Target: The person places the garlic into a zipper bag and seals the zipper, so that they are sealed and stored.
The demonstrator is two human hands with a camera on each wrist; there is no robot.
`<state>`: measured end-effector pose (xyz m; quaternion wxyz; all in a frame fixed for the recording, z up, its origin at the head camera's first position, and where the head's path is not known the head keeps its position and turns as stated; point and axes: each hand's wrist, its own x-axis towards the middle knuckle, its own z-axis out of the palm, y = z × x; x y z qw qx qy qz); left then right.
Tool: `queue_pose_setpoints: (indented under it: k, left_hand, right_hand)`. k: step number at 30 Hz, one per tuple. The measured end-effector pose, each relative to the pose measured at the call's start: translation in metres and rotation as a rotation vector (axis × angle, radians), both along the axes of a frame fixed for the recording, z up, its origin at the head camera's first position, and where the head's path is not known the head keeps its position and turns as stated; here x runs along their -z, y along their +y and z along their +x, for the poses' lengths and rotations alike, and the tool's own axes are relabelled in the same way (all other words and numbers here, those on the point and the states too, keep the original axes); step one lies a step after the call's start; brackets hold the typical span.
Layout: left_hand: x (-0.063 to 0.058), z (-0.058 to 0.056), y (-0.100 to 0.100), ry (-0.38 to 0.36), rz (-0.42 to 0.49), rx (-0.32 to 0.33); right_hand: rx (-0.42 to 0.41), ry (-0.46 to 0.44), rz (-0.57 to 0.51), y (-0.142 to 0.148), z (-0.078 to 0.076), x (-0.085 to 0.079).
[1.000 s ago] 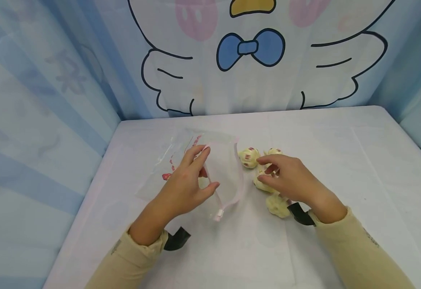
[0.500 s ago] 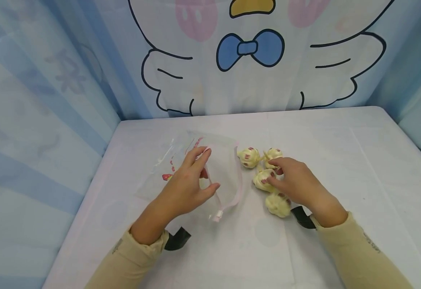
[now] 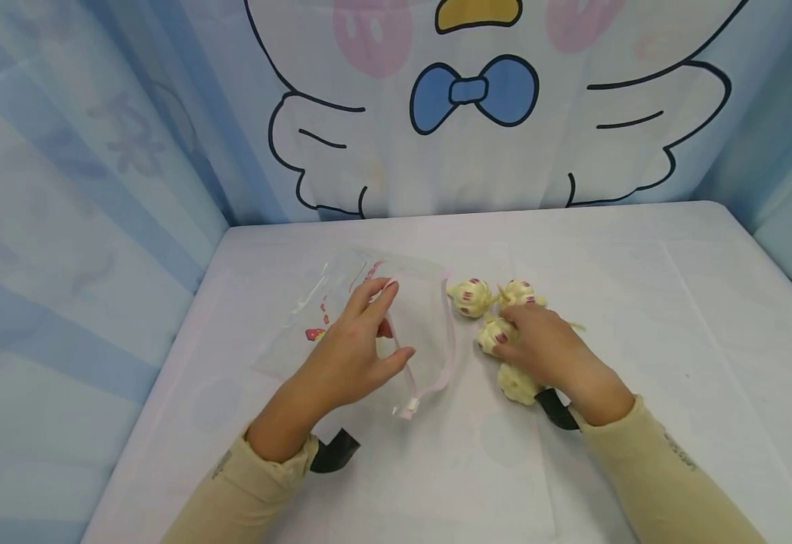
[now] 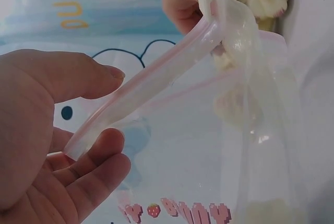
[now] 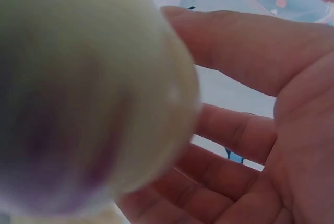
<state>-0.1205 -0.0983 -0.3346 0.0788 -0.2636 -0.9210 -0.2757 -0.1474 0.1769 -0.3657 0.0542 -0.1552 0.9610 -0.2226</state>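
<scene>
My left hand [image 3: 351,347] holds the edge of a clear zip bag [image 3: 423,325], its fingers at the pink zip strip [image 4: 151,78] and the thumb standing apart. The bag lies with its mouth parted toward the right; pink slider at the near end. Right of the mouth, my right hand [image 3: 549,344] has thumb and index finger around a garlic bulb [image 3: 495,336], and covers part of it. Other garlic bulbs sit close by: one at the back left [image 3: 471,297], one behind the fingers [image 3: 517,292], one in front [image 3: 518,384]. A bulb [image 5: 88,93] looms blurred in the right wrist view.
The table [image 3: 641,302] has a white cloth. A curtain [image 3: 477,166] with a cartoon figure hangs behind its far edge, and blue curtains close off both sides. Black straps [image 3: 335,451] stick out at the sleeves.
My right hand has come down and left over the garlic bulbs, its thumb and index closing around the middle one. The left hand and the bag have stayed nearly still.
</scene>
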Motion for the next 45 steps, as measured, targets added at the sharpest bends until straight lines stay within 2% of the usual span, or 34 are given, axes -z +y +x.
queue_pose_setpoints:
  k: [4,11,18,22,27,32,40,45]
  left_hand:
    - [0.000,0.000,0.000,-0.007,0.006,0.000]
    - [0.001,0.001,0.000,-0.011,-0.004,-0.002]
    - [0.002,0.001,0.001,-0.002,-0.007,0.002]
    - [0.001,0.001,0.001,-0.005,-0.010,0.003]
    - [0.001,0.001,0.000,-0.007,-0.008,0.003]
    - [0.003,0.001,-0.001,0.028,0.001,0.016]
    - [0.005,0.000,-0.001,0.059,0.001,0.023]
    - [0.004,0.000,-0.001,0.062,-0.003,0.027]
  right_hand:
    - [-0.009,-0.013,0.002,-0.002,0.000,0.003]
    - [-0.059,0.023,0.028,-0.004,-0.003,0.010]
    - [-0.020,-0.024,0.011,-0.006,-0.002,0.012]
    - [-0.012,-0.022,0.007,-0.007,-0.001,0.012]
    - [-0.011,0.005,-0.028,-0.006,0.001,0.012]
    - [-0.017,0.048,-0.100,-0.005,0.002,0.009]
    - [-0.005,0.140,-0.115,-0.005,0.007,0.004]
    - [0.000,0.185,-0.195,-0.006,0.008,0.002]
